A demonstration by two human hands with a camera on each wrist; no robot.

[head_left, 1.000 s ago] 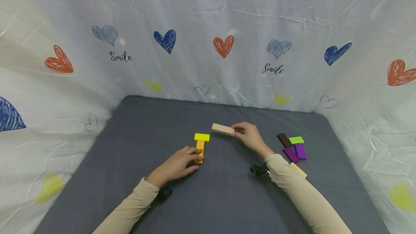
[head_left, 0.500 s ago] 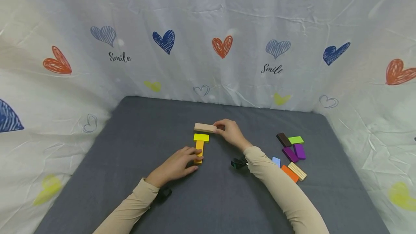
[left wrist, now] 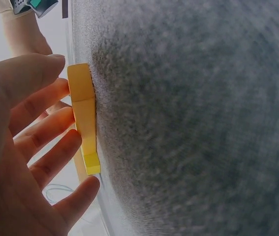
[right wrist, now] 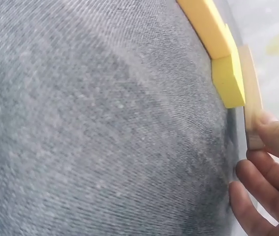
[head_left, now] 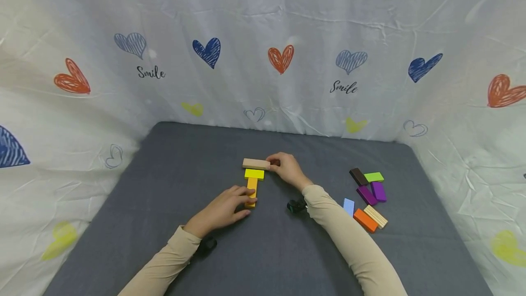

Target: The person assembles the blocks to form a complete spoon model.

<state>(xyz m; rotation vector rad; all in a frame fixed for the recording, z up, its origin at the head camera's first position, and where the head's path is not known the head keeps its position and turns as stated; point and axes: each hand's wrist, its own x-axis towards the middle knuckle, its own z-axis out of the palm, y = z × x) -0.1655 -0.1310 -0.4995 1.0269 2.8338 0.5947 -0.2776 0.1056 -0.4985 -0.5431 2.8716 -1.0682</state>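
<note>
In the head view a light wooden block lies crosswise just behind a bright yellow block. My right hand pinches the wooden block by its right end; the right wrist view shows thumb and fingertips at that end of the wooden block. An orange-yellow block points toward me from the bright yellow one, its end touching it, so the two make a T. My left hand rests its fingertips on the orange-yellow block, fingers loosely extended, as the left wrist view of the orange-yellow block also shows.
Several loose blocks lie at the right: dark brown, lime green, two purple, light blue, orange and a ridged wooden one. A white curtain with hearts hangs behind the grey table.
My right hand has carried the wooden block leftward, from right of the bright yellow block to just behind it. The light blue and orange blocks have come into view. My left hand stays put.
</note>
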